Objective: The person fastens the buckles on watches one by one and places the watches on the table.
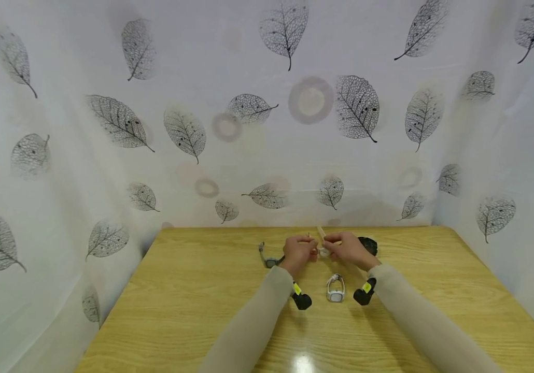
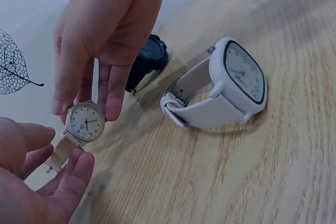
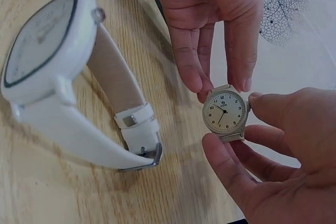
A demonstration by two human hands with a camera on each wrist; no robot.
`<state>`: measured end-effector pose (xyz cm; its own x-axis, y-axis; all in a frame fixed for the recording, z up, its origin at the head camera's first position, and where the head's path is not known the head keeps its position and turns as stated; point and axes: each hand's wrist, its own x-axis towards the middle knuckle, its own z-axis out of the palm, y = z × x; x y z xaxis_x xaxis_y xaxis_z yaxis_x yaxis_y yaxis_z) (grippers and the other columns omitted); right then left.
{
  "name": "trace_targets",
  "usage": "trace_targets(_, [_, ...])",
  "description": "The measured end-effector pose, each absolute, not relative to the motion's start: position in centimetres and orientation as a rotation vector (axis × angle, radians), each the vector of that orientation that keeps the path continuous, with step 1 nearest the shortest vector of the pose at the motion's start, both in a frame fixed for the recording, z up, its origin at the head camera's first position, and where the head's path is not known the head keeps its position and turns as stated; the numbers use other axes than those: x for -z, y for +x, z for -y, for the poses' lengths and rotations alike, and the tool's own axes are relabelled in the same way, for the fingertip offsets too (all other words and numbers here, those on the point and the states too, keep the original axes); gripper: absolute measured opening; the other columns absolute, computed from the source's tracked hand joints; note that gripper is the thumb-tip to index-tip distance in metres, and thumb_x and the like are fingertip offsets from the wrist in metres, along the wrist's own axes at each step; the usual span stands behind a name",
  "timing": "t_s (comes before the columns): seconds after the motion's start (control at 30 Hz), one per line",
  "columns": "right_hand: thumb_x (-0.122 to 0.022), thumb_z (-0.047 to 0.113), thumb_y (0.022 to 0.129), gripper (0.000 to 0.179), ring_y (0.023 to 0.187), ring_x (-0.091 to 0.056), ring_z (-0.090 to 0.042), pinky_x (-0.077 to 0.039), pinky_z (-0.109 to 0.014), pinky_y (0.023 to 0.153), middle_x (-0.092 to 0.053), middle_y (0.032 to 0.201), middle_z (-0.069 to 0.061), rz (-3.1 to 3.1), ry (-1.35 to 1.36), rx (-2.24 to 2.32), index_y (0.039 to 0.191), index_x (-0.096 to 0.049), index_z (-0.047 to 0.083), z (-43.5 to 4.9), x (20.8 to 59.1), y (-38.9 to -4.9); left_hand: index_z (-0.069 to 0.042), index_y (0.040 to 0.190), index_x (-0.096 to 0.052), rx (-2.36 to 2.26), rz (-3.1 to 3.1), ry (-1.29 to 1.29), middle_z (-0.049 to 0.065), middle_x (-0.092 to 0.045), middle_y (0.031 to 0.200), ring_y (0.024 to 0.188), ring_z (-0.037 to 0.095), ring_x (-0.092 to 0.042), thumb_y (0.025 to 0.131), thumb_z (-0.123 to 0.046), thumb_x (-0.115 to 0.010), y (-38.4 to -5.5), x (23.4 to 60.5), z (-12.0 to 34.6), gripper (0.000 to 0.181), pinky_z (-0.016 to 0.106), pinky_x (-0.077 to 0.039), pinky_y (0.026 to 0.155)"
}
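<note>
Both hands hold a small round wristwatch [image 3: 224, 112] with a pale dial and a cream strap [image 2: 61, 150], above the far part of the table. My left hand [image 1: 300, 253] pinches it at the strap end, the strap running between thumb and fingers in the left wrist view. With the right hand [image 1: 348, 249] I grip the watch case, a fingertip touching the crown in the right wrist view. Nearer than the hands, a white square-faced watch [image 1: 336, 296] stands on its buckled strap. Parts of the cream strap are hidden by fingers.
On the wooden table [image 1: 192, 300], a grey watch [image 1: 271, 262] lies left of the hands and a black watch [image 1: 368, 245] sits behind the right wrist. A leaf-printed curtain [image 1: 257, 155] hangs along the far edge and both sides.
</note>
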<state>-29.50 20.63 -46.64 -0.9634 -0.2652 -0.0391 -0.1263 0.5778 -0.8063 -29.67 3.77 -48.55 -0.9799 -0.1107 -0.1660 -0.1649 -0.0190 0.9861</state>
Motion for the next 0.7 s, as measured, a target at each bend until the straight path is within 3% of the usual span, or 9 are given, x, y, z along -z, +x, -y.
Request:
trace_targets(0.33, [-0.058,0.024,0.107,0.048,0.097,-0.074,-0.032,-0.061,-0.044,0.084,-0.054,0.144,-0.028,-2.636,-0.341,1.402,0.144,-0.054,-0.007,-20.9,46.8,-28.8,0.008,0.105,-0.074,-2.218,-2.17,-0.243,0.018,-0.075,0.079,0.076,0.037,-0.076,0.089,0.004,-0.076,-29.0,47.8,-3.5,0.016,0.044,-0.064,0.069])
trace_targets(0.5, [-0.059,0.024,0.107,0.048,0.099,-0.072,-0.036,-0.062,-0.042,0.081,-0.055,0.143,-0.028,-2.635,-0.357,1.493,0.145,-0.054,-0.006,-21.2,46.9,-28.3,0.009,0.106,-0.074,-2.263,-2.147,-0.117,0.023,-0.075,0.091,0.077,0.035,-0.076,0.091,0.004,-0.074,-29.0,48.0,-3.2,0.016,0.045,-0.064,0.072])
trace_targets(0.7, [-0.058,0.026,0.107,0.049,0.097,-0.073,-0.037,-0.061,-0.048,0.082,-0.055,0.143,-0.028,-2.679,-0.335,1.576,0.145,-0.054,-0.004,-21.5,46.6,-27.9,0.01,0.105,-0.074,-2.349,-2.086,0.013,0.027,-0.074,0.096,0.066,0.021,-0.073,0.09,0.006,-0.073,-29.4,48.2,-3.0,0.015,0.037,-0.064,0.066])
